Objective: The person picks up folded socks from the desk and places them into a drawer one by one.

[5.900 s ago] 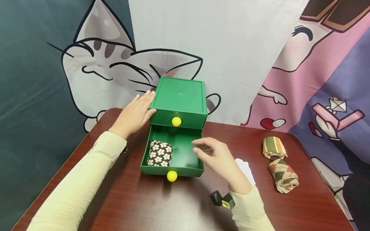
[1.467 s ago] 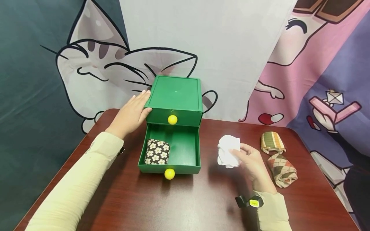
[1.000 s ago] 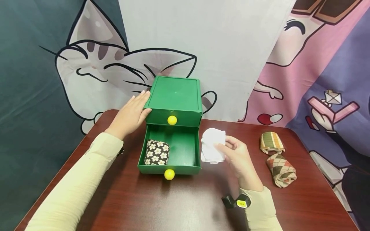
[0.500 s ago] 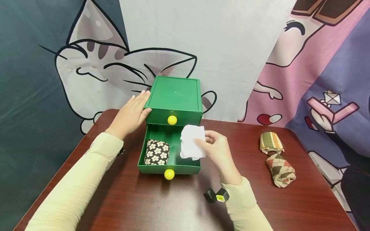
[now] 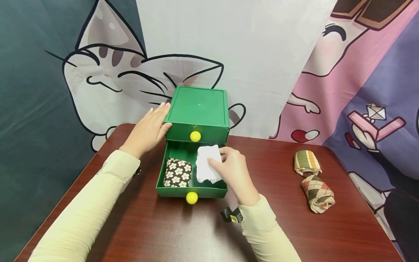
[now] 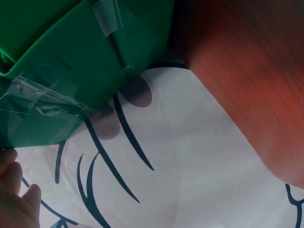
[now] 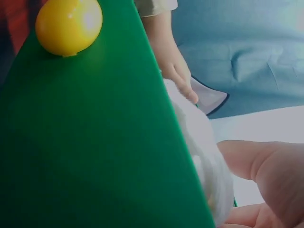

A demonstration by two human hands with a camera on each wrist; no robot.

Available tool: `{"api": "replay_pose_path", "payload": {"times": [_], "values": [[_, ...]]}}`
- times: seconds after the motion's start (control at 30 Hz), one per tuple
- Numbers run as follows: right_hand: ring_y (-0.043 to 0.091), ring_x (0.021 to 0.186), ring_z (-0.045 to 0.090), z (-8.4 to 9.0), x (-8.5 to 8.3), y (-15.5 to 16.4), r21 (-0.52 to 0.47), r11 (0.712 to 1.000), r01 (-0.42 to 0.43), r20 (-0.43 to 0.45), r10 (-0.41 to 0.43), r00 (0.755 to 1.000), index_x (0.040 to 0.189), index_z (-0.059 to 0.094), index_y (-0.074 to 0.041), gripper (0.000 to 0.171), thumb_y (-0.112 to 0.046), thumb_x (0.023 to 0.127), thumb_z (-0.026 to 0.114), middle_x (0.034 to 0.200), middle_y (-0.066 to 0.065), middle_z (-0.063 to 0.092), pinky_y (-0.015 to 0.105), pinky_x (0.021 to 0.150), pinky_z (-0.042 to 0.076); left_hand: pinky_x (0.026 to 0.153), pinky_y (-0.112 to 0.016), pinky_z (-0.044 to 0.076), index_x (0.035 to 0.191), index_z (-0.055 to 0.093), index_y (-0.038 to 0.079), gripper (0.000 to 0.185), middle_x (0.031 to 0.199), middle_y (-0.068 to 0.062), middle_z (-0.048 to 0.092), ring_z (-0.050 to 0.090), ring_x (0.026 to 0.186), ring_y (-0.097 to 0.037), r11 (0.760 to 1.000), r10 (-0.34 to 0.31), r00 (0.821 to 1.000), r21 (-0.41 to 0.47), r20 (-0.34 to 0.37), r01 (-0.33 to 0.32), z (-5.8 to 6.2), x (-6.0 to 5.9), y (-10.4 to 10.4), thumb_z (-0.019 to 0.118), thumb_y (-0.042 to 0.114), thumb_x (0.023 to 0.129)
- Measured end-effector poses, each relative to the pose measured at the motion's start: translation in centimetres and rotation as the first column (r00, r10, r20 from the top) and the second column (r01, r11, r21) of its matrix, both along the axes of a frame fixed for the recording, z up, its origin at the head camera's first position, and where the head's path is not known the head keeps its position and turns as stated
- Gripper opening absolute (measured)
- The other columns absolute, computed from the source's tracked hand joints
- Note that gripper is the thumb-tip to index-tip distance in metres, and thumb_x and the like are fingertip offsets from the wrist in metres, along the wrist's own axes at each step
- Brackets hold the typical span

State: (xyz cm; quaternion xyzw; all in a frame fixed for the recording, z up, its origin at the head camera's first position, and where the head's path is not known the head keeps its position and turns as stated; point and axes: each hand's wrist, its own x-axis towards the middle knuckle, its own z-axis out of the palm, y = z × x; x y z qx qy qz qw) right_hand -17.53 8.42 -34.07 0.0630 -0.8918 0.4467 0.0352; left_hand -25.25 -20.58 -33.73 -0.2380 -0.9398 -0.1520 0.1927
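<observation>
My right hand (image 5: 234, 169) pinches a folded white sock (image 5: 207, 165) between thumb and fingers, inside the right half of the pulled-out lower drawer (image 5: 170, 193). In the right wrist view the white sock (image 7: 202, 142) shows behind the green drawer front (image 7: 109, 118). Left of it in the drawer lies a folded black sock with white flowers (image 5: 178, 173). My left hand (image 5: 147, 129) rests with straight fingers against the upper left side of the green drawer box (image 5: 199, 105). Its fingertips (image 6: 31, 194) show at the lower left of the left wrist view.
To the right on the brown table (image 5: 157, 229) lie a striped folded sock (image 5: 307, 162) and a folded argyle sock (image 5: 318, 193). The upper drawer, with a yellow knob (image 5: 195, 136), is closed. A printed cloth backdrop (image 5: 255, 65) hangs behind the table.
My right hand has picked up the white sock from the table and carried it leftward into the lower drawer. My left hand stays on the drawer box.
</observation>
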Motion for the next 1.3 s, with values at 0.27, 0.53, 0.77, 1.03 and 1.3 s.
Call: {"api": "replay_pose_path", "payload": {"times": [0.27,0.53,0.77,1.03,1.3], "values": [[0.02,0.072,0.064,-0.2,0.4,-1.3,0.17,0.985,-0.045,-0.05,0.054,0.997,0.105,0.071,0.002,0.027,-0.013,0.084,0.077,0.088,0.01,0.072,0.03,0.062,0.054,0.127,-0.045,0.012,0.158,0.028,-0.003,0.062,0.163,-0.018,0.031,0.022,0.153,-0.031,1.0,0.003,1.0,0.0,0.005,-0.003,0.1,0.1,0.1,0.047,0.031,0.109],[0.023,0.065,0.061,-0.5,0.3,-2.4,0.276,0.959,-0.062,-0.06,0.082,0.995,0.104,0.067,0.004,0.024,-0.01,0.085,0.074,0.087,0.013,0.07,0.031,0.056,0.052,0.127,-0.046,0.012,0.158,0.028,-0.003,0.062,0.163,-0.018,0.031,0.023,0.153,-0.032,1.0,0.003,1.0,0.006,-0.002,-0.003,0.0,0.0,0.1,0.047,0.03,0.109],[0.028,0.08,0.064,-0.9,0.4,-2.8,0.318,0.943,-0.095,-0.058,0.12,0.991,0.118,0.062,0.006,0.035,-0.012,0.089,0.07,0.102,0.018,0.068,0.038,0.069,0.058,0.127,-0.045,0.011,0.158,0.028,-0.003,0.062,0.163,-0.018,0.031,0.023,0.153,-0.032,1.0,-0.003,1.0,0.013,0.0,0.003,0.0,-0.1,0.2,0.047,0.03,0.109],[0.028,0.083,0.063,-1.0,0.8,-2.1,0.313,0.948,-0.055,-0.235,0.133,0.963,0.112,0.064,0.0,0.026,-0.006,0.088,0.073,0.099,0.014,0.064,0.043,0.072,0.057,0.127,-0.045,0.012,0.158,0.028,-0.004,0.062,0.163,-0.019,0.031,0.023,0.153,-0.032,1.0,0.001,1.0,0.012,0.0,-0.001,0.1,-0.1,0.2,0.047,0.029,0.109],[0.025,0.082,0.065,-1.0,0.9,-0.8,0.252,0.966,-0.05,-0.267,0.119,0.956,0.1,0.07,-0.002,0.011,-0.002,0.089,0.072,0.094,0.012,0.067,0.038,0.072,0.058,0.127,-0.045,0.012,0.158,0.028,-0.003,0.062,0.163,-0.019,0.031,0.023,0.153,-0.032,1.0,0.003,1.0,0.01,0.004,-0.003,0.0,-0.1,0.1,0.047,0.03,0.109]]}}
